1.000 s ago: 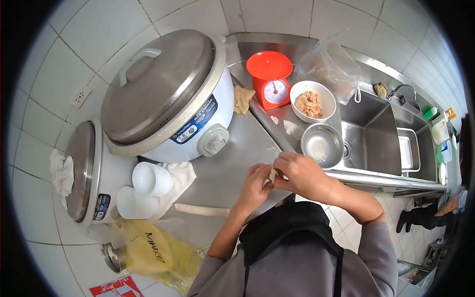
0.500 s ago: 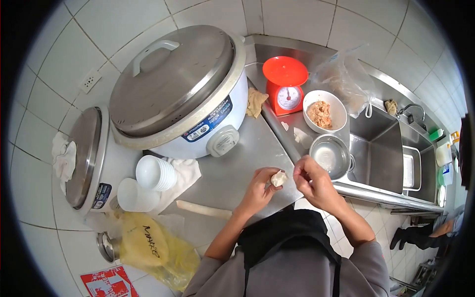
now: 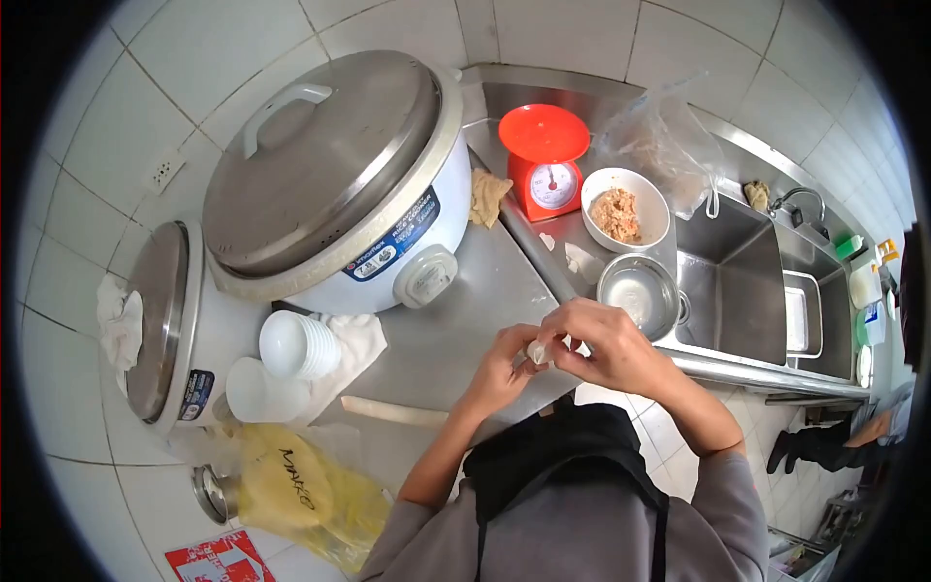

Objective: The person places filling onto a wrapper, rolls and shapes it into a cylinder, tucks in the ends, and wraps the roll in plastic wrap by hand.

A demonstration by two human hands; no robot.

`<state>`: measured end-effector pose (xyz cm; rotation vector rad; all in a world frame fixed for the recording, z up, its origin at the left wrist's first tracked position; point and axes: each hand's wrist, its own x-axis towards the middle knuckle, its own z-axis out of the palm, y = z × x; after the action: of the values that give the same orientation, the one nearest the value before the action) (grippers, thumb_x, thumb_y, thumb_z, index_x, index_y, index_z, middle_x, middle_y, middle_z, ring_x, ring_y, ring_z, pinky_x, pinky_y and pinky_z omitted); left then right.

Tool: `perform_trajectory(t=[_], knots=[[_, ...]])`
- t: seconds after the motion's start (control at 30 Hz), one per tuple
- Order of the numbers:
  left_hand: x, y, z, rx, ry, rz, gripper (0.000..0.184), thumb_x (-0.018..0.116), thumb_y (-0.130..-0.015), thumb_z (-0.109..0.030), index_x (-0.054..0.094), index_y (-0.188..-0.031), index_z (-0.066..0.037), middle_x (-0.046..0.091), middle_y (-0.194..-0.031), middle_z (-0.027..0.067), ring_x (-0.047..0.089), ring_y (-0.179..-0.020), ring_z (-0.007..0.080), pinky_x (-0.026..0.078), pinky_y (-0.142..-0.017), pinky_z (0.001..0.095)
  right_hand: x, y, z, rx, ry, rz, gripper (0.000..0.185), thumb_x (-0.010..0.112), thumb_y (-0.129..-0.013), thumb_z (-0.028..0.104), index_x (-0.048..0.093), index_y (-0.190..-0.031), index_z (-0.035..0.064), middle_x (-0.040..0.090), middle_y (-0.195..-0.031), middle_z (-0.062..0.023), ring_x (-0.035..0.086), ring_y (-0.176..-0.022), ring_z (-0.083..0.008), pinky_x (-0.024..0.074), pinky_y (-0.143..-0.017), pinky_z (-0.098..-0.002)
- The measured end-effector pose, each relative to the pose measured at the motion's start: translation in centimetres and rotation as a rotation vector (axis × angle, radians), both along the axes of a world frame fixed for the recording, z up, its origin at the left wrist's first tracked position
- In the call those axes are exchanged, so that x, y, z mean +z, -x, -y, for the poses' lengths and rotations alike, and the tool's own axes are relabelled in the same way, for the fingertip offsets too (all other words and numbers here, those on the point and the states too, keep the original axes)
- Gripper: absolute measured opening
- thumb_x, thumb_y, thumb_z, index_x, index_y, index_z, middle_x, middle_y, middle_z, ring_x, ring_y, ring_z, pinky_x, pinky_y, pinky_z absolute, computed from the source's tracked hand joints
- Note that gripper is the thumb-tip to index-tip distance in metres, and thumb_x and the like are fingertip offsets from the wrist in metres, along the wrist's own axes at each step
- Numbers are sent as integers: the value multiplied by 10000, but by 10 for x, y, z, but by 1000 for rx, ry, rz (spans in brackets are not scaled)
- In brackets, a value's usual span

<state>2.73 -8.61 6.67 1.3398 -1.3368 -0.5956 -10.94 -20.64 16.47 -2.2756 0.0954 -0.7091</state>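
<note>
A small pale dumpling (image 3: 538,353) is pinched in the fingertips of my left hand (image 3: 499,373), above the front edge of the steel counter. From the other side my right hand (image 3: 613,347) has its fingers closed on the dumpling's wrapper, partly covering it. Beyond my right hand stands a metal bowl (image 3: 640,294) with clear liquid in it. Behind that is a white bowl (image 3: 658,199) holding an orange-pink minced filling (image 3: 617,215). Pale wrapper scraps (image 3: 582,262) lie beside the bowls.
A red kitchen scale (image 3: 546,136) stands behind the bowls, with a plastic bag (image 3: 659,150) beside it. Large rice cookers (image 3: 335,184) fill the left. Stacked white cups (image 3: 308,344), a pale stick (image 3: 393,411) and a yellow bag (image 3: 291,485) are nearer. Sinks (image 3: 729,291) are at right.
My right hand has moved left, from beside the dumpling onto it, and its fingers now meet my left hand's. The whole view has shifted slightly.
</note>
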Motion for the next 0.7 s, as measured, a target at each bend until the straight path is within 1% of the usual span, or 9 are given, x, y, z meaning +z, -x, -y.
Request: perform_trajectory(t=[0.03,0.1,0.17,0.23,0.27,0.37,0.53,0.63,0.7], knots=[[-3,0,-2,7,1,-7,325,660,-813,-117,544,-1109,-51,576,-1054,84,512,-1005,279,424,-863,361,0,2,1,-3,-93,-102,183,615,-734,-57,596,-901,19,627,-934,-87,618,-728,-209,500,-595,-301],[-9,-4,-2,-47,-62,-61,321,652,-841,-171,545,-1120,-54,580,-1051,82,514,-1009,274,422,-862,360,1,2,4,-33,-144,-82,184,618,-724,-53,600,-890,23,626,-937,-87,620,-738,-212,501,-596,-299],[-11,-6,-2,-48,-49,-82,320,646,-847,-177,543,-1125,-56,582,-1053,83,514,-1013,272,421,-864,360,2,2,5,-59,-197,-56,184,621,-713,-49,604,-879,28,626,-939,-87,621,-747,-214,502,-596,-297],[-8,-7,-3,-47,-42,-102,320,641,-854,-183,541,-1131,-59,583,-1056,83,514,-1017,271,421,-866,361,6,5,5,-35,120,47,221,629,-694,-12,614,-908,40,603,-927,-88,610,-779,-245,508,-603,-338],[-6,-6,-3,-40,-54,-93,326,643,-848,-169,539,-1137,-62,583,-1062,84,514,-1021,271,420,-869,363,7,4,1,-36,188,54,238,646,-678,2,626,-908,58,597,-934,-70,607,-767,-238,507,-602,-335],[-6,-3,-4,-32,-54,-84,336,645,-837,-138,535,-1146,-67,579,-1077,85,514,-1025,274,419,-874,366,13,5,-4,-11,286,-66,253,679,-661,38,632,-907,78,586,-974,-59,596,-812,-231,506,-610,-333],[-7,-4,-1,-68,-19,-1,345,641,-818,-84,532,-1145,-70,566,-1097,88,509,-1019,290,410,-888,373,20,5,1,69,443,-66,305,706,-630,78,610,-920,74,565,-1009,-51,567,-854,-221,504,-615,-325],[-4,0,-4,-39,-97,-101,310,633,-837,-122,532,-1124,-66,568,-1079,88,502,-1014,300,398,-895,379,23,4,3,63,508,-95,306,703,-627,83,583,-906,51,552,-981,-58,557,-849,-219,502,-608,-324],[-4,-2,-3,-84,-55,59,370,630,-869,-209,506,-1164,-23,569,-1105,133,548,-1017,292,424,-886,354,23,3,3,53,523,-115,299,699,-630,83,570,-896,39,543,-952,-63,556,-837,-218,501,-603,-324]])
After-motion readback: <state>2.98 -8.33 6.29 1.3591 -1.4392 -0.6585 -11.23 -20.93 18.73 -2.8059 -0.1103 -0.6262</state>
